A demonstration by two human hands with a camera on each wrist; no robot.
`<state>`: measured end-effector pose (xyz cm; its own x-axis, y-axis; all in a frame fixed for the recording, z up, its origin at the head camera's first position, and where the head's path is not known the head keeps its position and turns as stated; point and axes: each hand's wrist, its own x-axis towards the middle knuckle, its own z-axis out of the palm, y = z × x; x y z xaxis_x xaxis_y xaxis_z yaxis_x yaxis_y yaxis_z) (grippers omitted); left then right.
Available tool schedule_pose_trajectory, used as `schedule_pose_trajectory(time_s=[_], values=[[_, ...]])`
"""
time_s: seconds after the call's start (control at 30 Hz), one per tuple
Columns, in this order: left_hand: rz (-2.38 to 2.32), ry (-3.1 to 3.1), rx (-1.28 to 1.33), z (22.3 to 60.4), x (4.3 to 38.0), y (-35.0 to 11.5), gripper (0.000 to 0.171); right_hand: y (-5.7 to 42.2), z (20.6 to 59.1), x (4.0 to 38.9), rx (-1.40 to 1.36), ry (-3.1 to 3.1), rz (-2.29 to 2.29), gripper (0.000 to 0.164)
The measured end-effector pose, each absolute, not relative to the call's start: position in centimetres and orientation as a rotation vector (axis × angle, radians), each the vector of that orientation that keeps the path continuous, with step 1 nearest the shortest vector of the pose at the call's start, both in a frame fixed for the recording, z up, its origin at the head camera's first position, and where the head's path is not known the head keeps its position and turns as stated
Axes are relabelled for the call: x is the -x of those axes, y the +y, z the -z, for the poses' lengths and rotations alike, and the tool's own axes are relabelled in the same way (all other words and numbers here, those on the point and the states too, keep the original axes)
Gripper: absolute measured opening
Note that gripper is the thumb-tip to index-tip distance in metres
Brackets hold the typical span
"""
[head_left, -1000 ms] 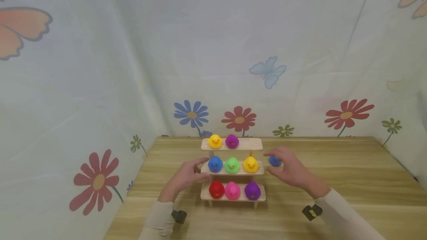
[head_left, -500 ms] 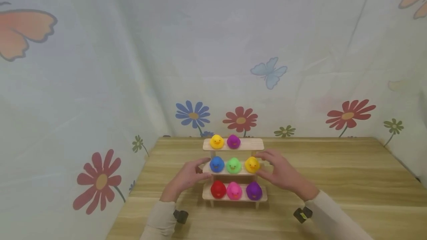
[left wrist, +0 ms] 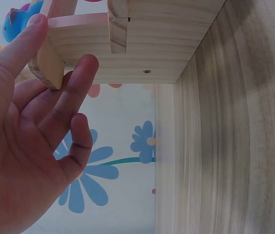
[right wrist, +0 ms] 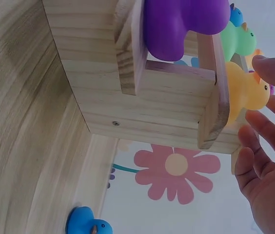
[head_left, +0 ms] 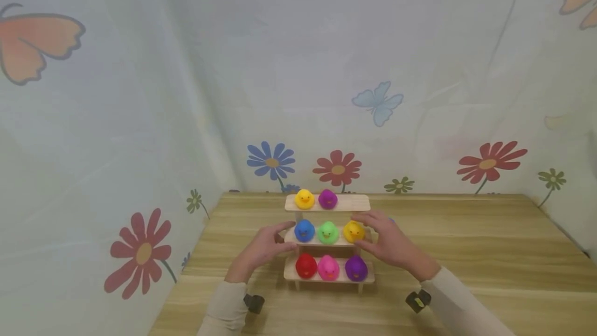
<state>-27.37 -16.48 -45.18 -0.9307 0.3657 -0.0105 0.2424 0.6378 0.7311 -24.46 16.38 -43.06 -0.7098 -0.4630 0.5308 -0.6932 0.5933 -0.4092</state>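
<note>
A three-tier wooden display stand point(head_left: 347, 203) holds small rubber ducks. My right hand point(head_left: 389, 240) is round the yellow duck point(head_left: 353, 232) at the right end of the middle tier, thumb in front and fingers behind. At the opposite end of that tier, my left hand point(head_left: 263, 247) grips the board's end point(left wrist: 49, 68) between thumb and fingers, beside a blue duck point(head_left: 304, 231). A green duck point(head_left: 328, 233) sits in the middle. Below are red point(head_left: 306, 266), pink point(head_left: 328, 268) and purple point(head_left: 356, 268) ducks; another yellow point(head_left: 304, 199) and a purple duck point(head_left: 328, 199) are on top.
A separate blue duck point(right wrist: 81, 222) rests on the wood-grain table point(head_left: 466, 253) right of the stand, mostly hidden by my right hand in the head view. Behind the table hangs a pale cloth point(head_left: 289, 66) printed with flowers and butterflies.
My right hand has moved left, from around the loose blue duck on the table to the yellow duck on the middle tier. My left hand stays at the board's end.
</note>
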Motion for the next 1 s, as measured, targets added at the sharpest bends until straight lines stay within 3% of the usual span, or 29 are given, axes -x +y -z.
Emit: schedule_pose_trajectory(time_s=[1.0], values=[[-1.18,2.687,-0.474,45.31,27.37,-16.47,0.067,15.82,43.45,24.73,-0.953,-2.428,-0.833,0.042]])
